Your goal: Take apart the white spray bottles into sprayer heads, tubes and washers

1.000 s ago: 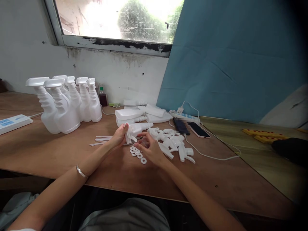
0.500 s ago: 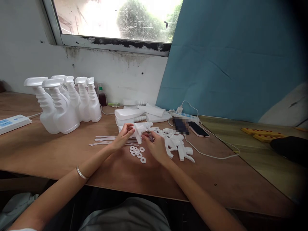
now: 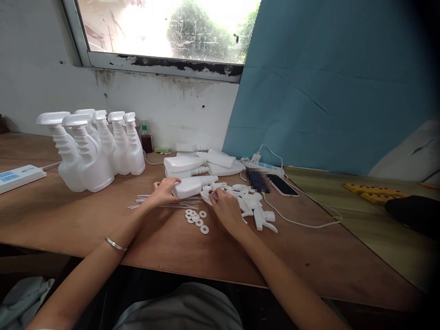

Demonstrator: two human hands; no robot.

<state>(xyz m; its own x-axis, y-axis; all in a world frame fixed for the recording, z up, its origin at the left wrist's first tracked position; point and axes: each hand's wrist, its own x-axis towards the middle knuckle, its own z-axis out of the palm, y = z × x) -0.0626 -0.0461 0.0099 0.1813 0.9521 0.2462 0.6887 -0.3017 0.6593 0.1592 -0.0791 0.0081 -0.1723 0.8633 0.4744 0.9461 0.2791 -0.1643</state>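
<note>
My left hand (image 3: 165, 191) is closed around the base end of a white plastic bottle (image 3: 190, 187), which lies on its side with the neck to the right. My right hand (image 3: 225, 206) is closed, with a white trigger sprayer head (image 3: 205, 194) at its fingertips, partly hidden. A small dark cylindrical thing (image 3: 213, 195) also shows between these fingers; its kind is unclear. Below the hands lie several white ring washers (image 3: 198, 222). Thin white tubes (image 3: 185, 202) lie beside my left hand. More trigger sprayer heads (image 3: 263, 217) are heaped to the right of my right hand.
Assembled spray bottles (image 3: 94, 160) stand at the left, near a power strip (image 3: 22, 176). More white bottles (image 3: 220, 160) lie piled by the wall. A phone (image 3: 283, 185) and a white cable (image 3: 305, 224) are at the right. A small dark bottle (image 3: 146, 140) stands at the back.
My left hand has left the trigger sprayer head, moved left and taken hold of the lying bottle. The sprayer head has turned and sits lower by my right hand.
</note>
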